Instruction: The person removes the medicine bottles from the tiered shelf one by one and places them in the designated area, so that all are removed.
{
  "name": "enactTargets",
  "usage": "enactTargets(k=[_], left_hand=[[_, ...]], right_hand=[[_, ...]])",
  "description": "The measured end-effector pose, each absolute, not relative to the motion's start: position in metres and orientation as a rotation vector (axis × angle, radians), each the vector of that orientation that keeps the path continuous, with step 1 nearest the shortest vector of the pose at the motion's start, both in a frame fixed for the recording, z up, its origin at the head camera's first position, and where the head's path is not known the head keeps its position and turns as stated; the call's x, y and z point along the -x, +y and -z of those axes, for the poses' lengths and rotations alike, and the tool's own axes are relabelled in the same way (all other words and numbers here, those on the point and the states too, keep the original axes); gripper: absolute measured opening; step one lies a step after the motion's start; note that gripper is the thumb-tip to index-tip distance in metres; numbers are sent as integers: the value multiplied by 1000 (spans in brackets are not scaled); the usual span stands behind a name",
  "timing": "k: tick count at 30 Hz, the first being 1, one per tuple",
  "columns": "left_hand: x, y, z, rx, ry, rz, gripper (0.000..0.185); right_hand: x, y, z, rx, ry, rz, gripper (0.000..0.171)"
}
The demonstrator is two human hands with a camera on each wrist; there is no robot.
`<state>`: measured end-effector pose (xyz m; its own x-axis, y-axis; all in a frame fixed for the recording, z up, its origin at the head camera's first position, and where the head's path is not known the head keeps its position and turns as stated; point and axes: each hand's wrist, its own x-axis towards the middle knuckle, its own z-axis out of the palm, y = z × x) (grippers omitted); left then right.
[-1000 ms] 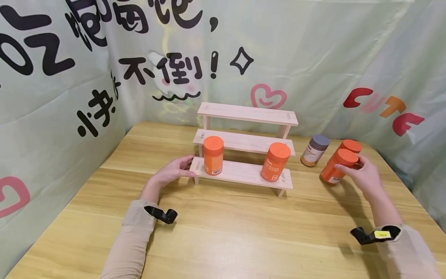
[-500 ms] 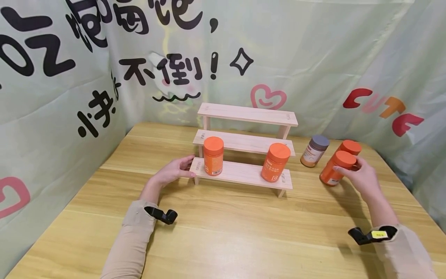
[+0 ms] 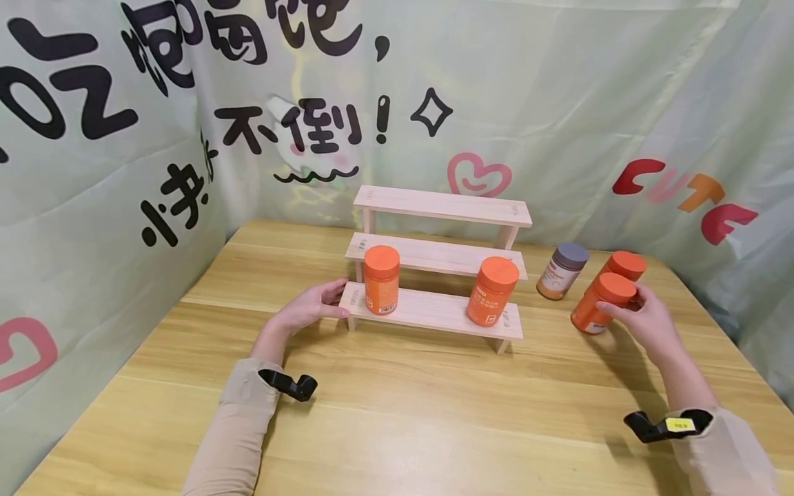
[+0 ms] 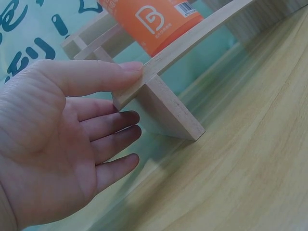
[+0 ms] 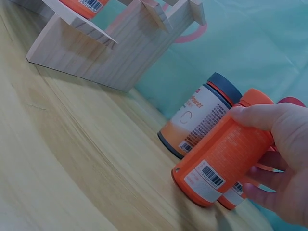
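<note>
A pale wooden three-step shelf (image 3: 434, 310) stands mid-table. My left hand (image 3: 313, 304) holds the left end of its lowest step, the thumb (image 4: 108, 77) on top and the index fingertip at the board's end; the other fingers extend below. Two orange bottles (image 3: 381, 279) (image 3: 492, 291) with orange lids stand upright on that step. At the right, my right hand (image 3: 648, 320) grips an orange bottle (image 5: 224, 154) near its lid, thumb on the near side. Its base is close over the table in the right wrist view. Right behind it stands another orange bottle (image 3: 626, 264), partly hidden.
A grey-lidded bottle (image 3: 561, 272) with a white and orange label stands between the shelf and the gripped bottle. The shelf's middle step (image 3: 434, 256) and top step (image 3: 442, 204) rise behind. Printed fabric (image 3: 558, 103) hangs along the back and sides of the wooden table (image 3: 409, 420).
The gripped orange bottle has shifted slightly toward me and to the left, with my right hand on it. My left hand stays at the shelf's end.
</note>
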<state>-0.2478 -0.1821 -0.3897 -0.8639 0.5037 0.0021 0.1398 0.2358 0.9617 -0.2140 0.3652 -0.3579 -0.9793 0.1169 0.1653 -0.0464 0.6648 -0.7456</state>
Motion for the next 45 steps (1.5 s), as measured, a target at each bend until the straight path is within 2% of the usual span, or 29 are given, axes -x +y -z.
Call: enactTargets(k=[14, 19, 21, 25, 29, 37, 45], left_hand=[[247, -182, 389, -589, 2210, -1654, 83], [247, -181, 389, -589, 2202, -1661, 82], [246, -180, 389, -587, 2202, -1660, 81], [246, -181, 389, -584, 2207, -1652, 82], [248, -183, 390, -590, 2218, -1648, 83], [248, -183, 391, -598, 2206, -1653, 82], [247, -183, 389, -594, 2209, -1655, 83]], right_hand=[[209, 383, 346, 21, -2582, -1408, 67], [232, 418, 371, 24, -2495, -1460, 53], [235, 423, 371, 32, -2482, -1465, 52], [214, 392, 331, 39, -2489, -1473, 58], [207, 374, 307, -20, -2460, -1504, 54], [213, 354, 294, -38, -2539, -1442, 64], [222, 320, 288, -211, -2558, -1506, 57]])
